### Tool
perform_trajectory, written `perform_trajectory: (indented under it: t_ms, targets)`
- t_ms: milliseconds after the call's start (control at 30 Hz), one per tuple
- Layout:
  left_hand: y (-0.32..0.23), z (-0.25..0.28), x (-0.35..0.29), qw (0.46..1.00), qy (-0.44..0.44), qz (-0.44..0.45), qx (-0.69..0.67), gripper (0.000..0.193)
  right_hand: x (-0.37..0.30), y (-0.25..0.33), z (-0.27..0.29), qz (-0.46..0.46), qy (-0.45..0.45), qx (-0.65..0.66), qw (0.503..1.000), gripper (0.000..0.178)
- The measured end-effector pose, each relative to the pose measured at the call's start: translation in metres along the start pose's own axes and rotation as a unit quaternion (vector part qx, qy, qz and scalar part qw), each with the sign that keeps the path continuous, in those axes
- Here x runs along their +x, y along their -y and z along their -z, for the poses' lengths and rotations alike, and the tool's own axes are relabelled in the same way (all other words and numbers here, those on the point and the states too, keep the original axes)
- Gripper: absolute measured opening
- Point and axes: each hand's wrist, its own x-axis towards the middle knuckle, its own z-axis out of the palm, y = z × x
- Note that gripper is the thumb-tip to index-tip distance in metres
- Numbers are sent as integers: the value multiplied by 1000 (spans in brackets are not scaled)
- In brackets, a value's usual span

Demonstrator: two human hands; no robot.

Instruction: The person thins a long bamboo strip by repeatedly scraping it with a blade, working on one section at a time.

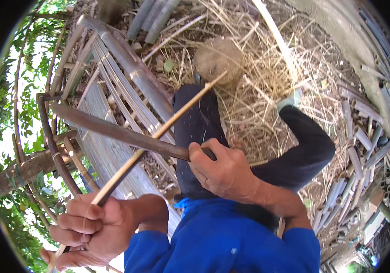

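Note:
My left hand (97, 227) is closed around a long, thin bamboo strip (188, 103), pale on its upper face and dark along its edge. The strip slants up to the right, its far tip over the ground past my knee. In my right hand (224, 170) is the handle of a machete (113, 129), whose long dark blade points left. Blade and strip cross in front of my lap, and the blade seems to touch the strip there. Most of the handle is hidden in my fist; only its dark end shows.
A round wooden block (218, 61) stands among pale shavings (249, 109). To the left are a grey plank bench (99, 123) and thick bamboo poles (131, 63). Cut bamboo pieces (359, 154) lie piled at the right. Leafy plants (4, 150) grow behind a wooden frame.

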Motion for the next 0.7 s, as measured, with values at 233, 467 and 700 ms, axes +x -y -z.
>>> perform_trajectory:
  t_ms: [233,467,700]
  targets:
    - [7,20,10,995,89,-14,-49,35,10,-31,-12,-15,18,-17,1000,15]
    - [13,22,14,994,14,-43,-96,24,-1,-165,-53,-176,51,-74,980,22]
    - [12,28,17,995,45,-40,-86,48,9,-92,-43,-11,25,32,999,13]
